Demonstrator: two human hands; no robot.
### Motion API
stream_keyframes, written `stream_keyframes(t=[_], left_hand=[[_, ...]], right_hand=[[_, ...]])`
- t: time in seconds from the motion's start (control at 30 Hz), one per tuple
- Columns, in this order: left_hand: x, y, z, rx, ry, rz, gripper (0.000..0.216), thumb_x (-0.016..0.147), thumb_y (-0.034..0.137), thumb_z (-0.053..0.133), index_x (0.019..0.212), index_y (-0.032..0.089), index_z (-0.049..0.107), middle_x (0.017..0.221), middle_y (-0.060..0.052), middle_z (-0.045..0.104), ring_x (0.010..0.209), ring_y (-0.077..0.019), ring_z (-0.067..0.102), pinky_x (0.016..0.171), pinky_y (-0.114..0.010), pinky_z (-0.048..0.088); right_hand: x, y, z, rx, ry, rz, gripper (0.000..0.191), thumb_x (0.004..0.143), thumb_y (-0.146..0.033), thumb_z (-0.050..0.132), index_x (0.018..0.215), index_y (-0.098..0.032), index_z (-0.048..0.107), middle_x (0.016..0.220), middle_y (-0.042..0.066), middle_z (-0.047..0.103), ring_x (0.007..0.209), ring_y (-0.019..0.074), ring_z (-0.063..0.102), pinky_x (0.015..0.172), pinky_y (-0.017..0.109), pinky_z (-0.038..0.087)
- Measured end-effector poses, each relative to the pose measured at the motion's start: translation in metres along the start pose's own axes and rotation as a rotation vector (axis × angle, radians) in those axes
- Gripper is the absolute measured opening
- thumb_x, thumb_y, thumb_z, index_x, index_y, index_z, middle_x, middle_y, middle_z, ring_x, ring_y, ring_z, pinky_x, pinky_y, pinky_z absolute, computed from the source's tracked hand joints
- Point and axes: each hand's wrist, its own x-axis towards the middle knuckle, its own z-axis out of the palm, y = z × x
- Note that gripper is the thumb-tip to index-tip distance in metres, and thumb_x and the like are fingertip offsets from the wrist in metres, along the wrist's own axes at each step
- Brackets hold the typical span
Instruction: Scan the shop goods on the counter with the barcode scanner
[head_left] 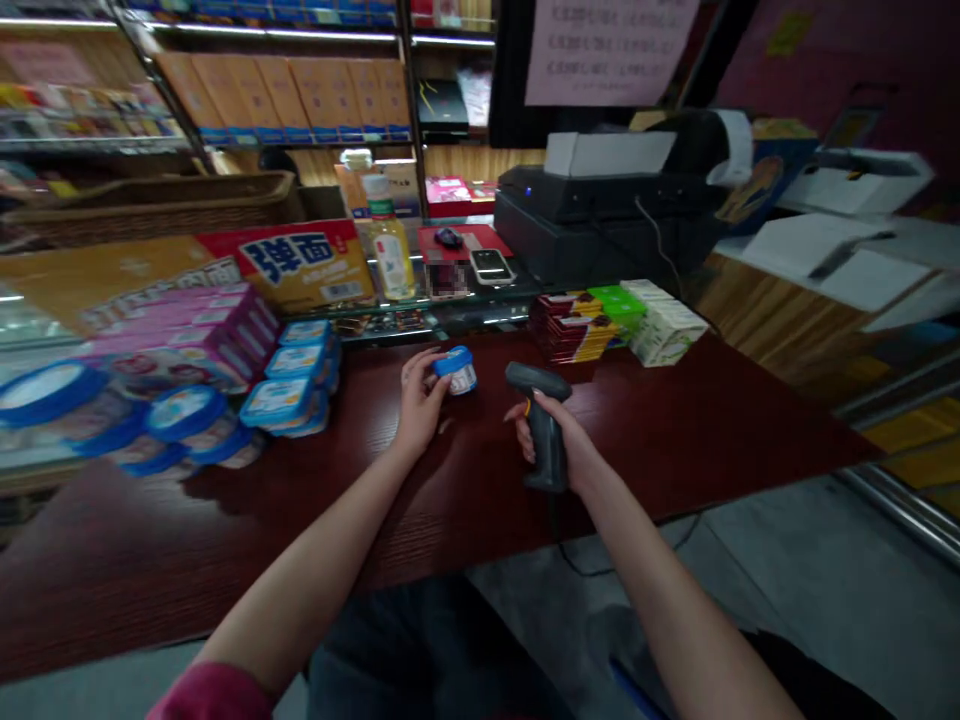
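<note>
My left hand (424,392) is closed on a small round tub (460,372) with a blue lid, which it holds tilted at the dark red-brown counter (465,470). My right hand (546,432) is wrapped round the grip of a black barcode scanner (550,450). The scanner's head points to the left, toward the tub, with a gap between the two. A cable runs down from the scanner's handle past the counter's front edge. Left of my left hand stand stacked rectangular tubs (279,400) with blue lids and several round tubs (187,412).
Red packets (574,328), a green box (619,305) and a pale box (663,320) stand at the counter's back right. Pink boxes (195,340) are at the left. Behind are a bottle (391,250), a phone (491,266) and a black printer (600,190).
</note>
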Motion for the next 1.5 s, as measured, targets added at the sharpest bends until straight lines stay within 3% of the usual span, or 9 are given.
stream_keyframes(t=[0.13,0.23,0.43,0.73,0.93,1.03,1.2,1.33,1.5], left_hand=[[0.002,-0.031,-0.076,0.072,0.147,-0.068,0.031,0.090,0.028,0.065,0.120,0.023,0.064,0.132,-0.010,0.057,0.130,-0.0237,0.053,0.114,-0.045,0.043],[0.004,-0.044,-0.098,0.028,0.194,-0.082,0.032,0.090,0.025,0.063,0.122,0.022,0.061,0.132,-0.010,0.058,0.127,-0.0231,0.056,0.110,-0.043,0.047],[0.011,-0.054,-0.093,0.084,0.184,-0.041,0.030,0.088,0.019,0.064,0.118,0.022,0.063,0.132,-0.011,0.057,0.130,-0.0230,0.053,0.114,-0.044,0.043],[0.013,-0.053,-0.092,0.154,0.164,-0.070,0.024,0.090,0.019,0.061,0.114,0.022,0.063,0.121,-0.009,0.064,0.119,-0.0221,0.058,0.105,-0.040,0.048],[0.010,-0.051,-0.094,0.109,0.161,-0.071,0.030,0.089,0.019,0.062,0.119,0.022,0.060,0.131,-0.011,0.056,0.128,-0.0241,0.054,0.108,-0.041,0.047],[0.007,-0.035,-0.096,0.183,0.179,-0.013,0.026,0.092,0.021,0.061,0.118,0.023,0.061,0.131,-0.011,0.056,0.128,-0.0244,0.053,0.110,-0.043,0.045],[-0.009,0.023,-0.116,0.276,0.248,0.156,0.023,0.098,0.030,0.059,0.121,0.026,0.061,0.133,-0.011,0.057,0.128,-0.0252,0.056,0.108,-0.043,0.048],[-0.026,0.064,-0.161,0.421,0.403,0.253,0.023,0.099,0.030,0.058,0.122,0.027,0.062,0.134,-0.008,0.057,0.127,-0.0228,0.057,0.109,-0.041,0.049],[-0.031,0.078,-0.231,0.674,0.518,0.295,0.027,0.100,0.027,0.057,0.126,0.024,0.061,0.136,-0.009,0.056,0.132,-0.0215,0.054,0.111,-0.038,0.048]], right_hand=[[0.052,0.021,0.050,-0.122,-0.087,0.168,0.048,0.083,-0.060,0.067,0.079,-0.013,0.073,0.052,-0.002,0.055,0.038,0.0089,0.047,0.036,0.021,0.040],[0.077,0.033,0.073,-0.206,-0.121,0.221,0.051,0.082,-0.063,0.067,0.076,-0.012,0.073,0.051,-0.001,0.056,0.036,0.0090,0.048,0.034,0.020,0.040],[0.082,0.039,0.080,-0.206,-0.084,0.159,0.050,0.077,-0.065,0.070,0.072,-0.015,0.070,0.051,0.000,0.056,0.036,0.0094,0.048,0.033,0.020,0.040],[0.077,0.038,0.081,-0.193,-0.062,0.140,0.050,0.078,-0.064,0.068,0.067,-0.015,0.069,0.050,0.000,0.054,0.038,0.0090,0.046,0.033,0.019,0.039],[0.077,0.035,0.080,-0.161,-0.093,0.165,0.048,0.075,-0.063,0.070,0.071,-0.016,0.070,0.052,0.000,0.053,0.040,0.0098,0.045,0.035,0.020,0.038],[0.075,0.031,0.079,-0.127,-0.111,0.159,0.044,0.074,-0.060,0.071,0.072,-0.016,0.070,0.054,0.000,0.053,0.042,0.0101,0.045,0.038,0.021,0.037],[0.068,0.030,0.079,-0.074,-0.122,0.060,0.044,0.080,-0.057,0.065,0.069,-0.015,0.071,0.054,0.002,0.047,0.041,0.0100,0.041,0.040,0.025,0.031],[0.067,0.031,0.077,-0.062,-0.147,0.021,0.041,0.076,-0.056,0.070,0.069,-0.015,0.071,0.055,0.002,0.046,0.043,0.0103,0.041,0.041,0.025,0.032],[0.068,0.030,0.079,-0.092,-0.139,0.049,0.042,0.063,-0.056,0.079,0.068,-0.015,0.072,0.054,0.002,0.048,0.043,0.0107,0.042,0.039,0.024,0.036]])
